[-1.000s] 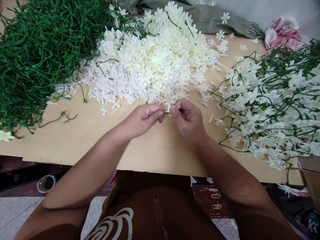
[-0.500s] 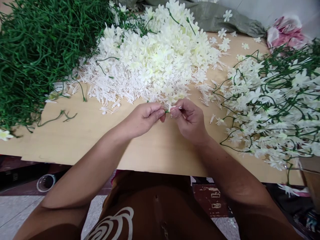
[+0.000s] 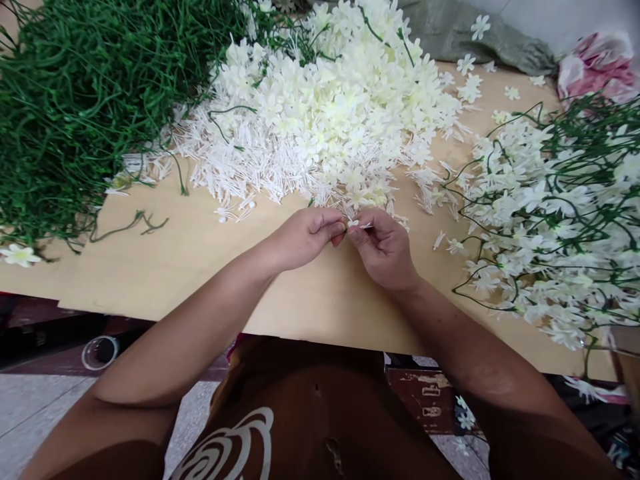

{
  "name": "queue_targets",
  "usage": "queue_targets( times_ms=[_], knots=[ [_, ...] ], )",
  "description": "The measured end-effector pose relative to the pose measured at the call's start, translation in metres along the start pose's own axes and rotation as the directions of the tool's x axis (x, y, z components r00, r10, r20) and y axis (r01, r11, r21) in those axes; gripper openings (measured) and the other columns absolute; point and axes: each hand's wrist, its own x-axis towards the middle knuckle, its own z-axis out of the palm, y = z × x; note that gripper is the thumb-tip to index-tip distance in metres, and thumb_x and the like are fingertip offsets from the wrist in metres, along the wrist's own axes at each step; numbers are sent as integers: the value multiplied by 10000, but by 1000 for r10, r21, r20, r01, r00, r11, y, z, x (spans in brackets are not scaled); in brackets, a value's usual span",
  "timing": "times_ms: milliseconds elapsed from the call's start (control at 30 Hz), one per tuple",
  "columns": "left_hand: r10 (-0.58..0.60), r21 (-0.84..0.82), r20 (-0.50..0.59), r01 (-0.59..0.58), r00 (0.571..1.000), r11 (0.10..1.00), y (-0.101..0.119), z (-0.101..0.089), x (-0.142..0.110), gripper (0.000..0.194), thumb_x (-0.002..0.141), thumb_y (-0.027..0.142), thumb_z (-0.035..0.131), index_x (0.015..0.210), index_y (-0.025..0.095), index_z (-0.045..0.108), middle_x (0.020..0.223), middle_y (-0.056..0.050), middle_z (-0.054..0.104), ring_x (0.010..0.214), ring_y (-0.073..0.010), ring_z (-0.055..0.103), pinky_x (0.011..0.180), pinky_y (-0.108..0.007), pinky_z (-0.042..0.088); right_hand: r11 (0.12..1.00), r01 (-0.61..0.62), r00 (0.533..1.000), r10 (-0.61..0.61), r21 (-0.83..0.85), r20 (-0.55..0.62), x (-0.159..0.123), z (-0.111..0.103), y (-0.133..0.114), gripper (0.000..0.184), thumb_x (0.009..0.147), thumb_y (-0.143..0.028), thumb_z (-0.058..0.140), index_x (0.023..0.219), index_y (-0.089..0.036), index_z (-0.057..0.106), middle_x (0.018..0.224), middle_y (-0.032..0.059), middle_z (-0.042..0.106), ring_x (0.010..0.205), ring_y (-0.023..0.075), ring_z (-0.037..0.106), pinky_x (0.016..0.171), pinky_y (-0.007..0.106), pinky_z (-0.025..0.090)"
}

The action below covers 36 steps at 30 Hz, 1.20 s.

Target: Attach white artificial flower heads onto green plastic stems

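Observation:
My left hand point(image 3: 320, 233) pinches a green plastic stem point(image 3: 311, 202), most of it hidden by the fingers. Fingertip to fingertip with it, my right hand point(image 3: 384, 245) is closed on a small white flower piece point(image 3: 361, 225) whose thin white ends stick out between thumb and forefinger. Stem tip and flower piece meet between the two hands. Just beyond them lies a heap of white flower heads point(image 3: 330, 100), with a spread of thin white stamens point(image 3: 250, 160) along its near side.
A large pile of green stems point(image 3: 100, 100) covers the table's left. Flowers on stems point(image 3: 555, 220) are heaped at the right. A grey-green sack point(image 3: 465, 40) and a pink-and-white bag point(image 3: 595, 67) lie at the back. Below the left edge sits a clear cup point(image 3: 100, 351).
My hands have drawn slightly closer together, and the right fingers now cover more of the flower piece. The whole view has shifted a little.

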Motion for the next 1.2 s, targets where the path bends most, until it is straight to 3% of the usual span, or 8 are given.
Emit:
queue_targets(
  times_ms=[133, 333, 533, 733, 867, 1033, 1200],
  knots=[
    [19, -10, 33, -19, 999, 1000, -2, -3, 1, 267, 862, 211, 423, 598, 177, 444, 578, 36, 418, 571, -89, 382, 598, -248, 339, 1000, 22, 1000, -22, -4, 0, -1, 3, -2, 292, 875, -434, 573, 708, -227, 454, 641, -31, 435, 599, 115, 408, 579, 279, 350],
    [-20, -32, 105, 23, 994, 999, 1, -7, 2, 230, 845, 193, 425, 617, 177, 452, 599, 29, 448, 588, -88, 411, 601, -240, 351, 983, 79, 997, -79, -163, 4, -1, 1, -4, 307, 890, -409, 545, 668, -221, 448, 651, -12, 467, 639, 131, 456, 629, 305, 377],
    [-17, -98, 22, 19, 1000, 995, 5, -4, 2, 269, 882, 242, 445, 621, 180, 473, 581, 35, 413, 600, -101, 415, 630, -245, 363, 998, -51, 995, 54, -33, 81, 4, -6, -9, 295, 861, -502, 572, 807, -227, 478, 668, -23, 528, 586, 111, 457, 614, 286, 415],
    [-28, -53, -48, 25, 998, 998, 3, -6, 2, 293, 904, 316, 450, 659, 176, 525, 559, 39, 408, 577, -107, 414, 609, -244, 353, 1000, -17, 985, 19, -12, 169, 7, -14, -11, 275, 927, -475, 466, 897, -208, 525, 731, -5, 547, 650, 107, 475, 645, 273, 408],
    [-20, -3, -47, 20, 999, 1000, 4, -7, 2, 320, 910, 348, 445, 652, 177, 524, 559, 36, 404, 590, -113, 433, 623, -247, 363, 998, -70, 974, 67, 6, 215, 8, -17, -10, 287, 887, -485, 543, 848, -200, 536, 735, -1, 575, 637, 103, 485, 609, 260, 396],
    [5, 85, -48, -1, 999, 996, 3, -3, 2, 337, 919, 324, 416, 617, 184, 471, 554, 34, 381, 572, -109, 400, 594, -246, 341, 994, -49, 987, 64, -101, 147, 9, -17, -9, 309, 869, -462, 585, 730, -187, 565, 608, -31, 491, 563, 90, 424, 546, 248, 338],
    [18, 120, -94, -6, 995, 993, -3, 2, 2, 353, 928, 323, 383, 611, 185, 453, 566, 32, 396, 566, -104, 389, 573, -242, 322, 994, -6, 997, 14, -110, 72, 8, -15, -8, 244, 853, -398, 628, 743, -187, 576, 598, -48, 467, 549, 81, 399, 544, 239, 330]
  ],
)
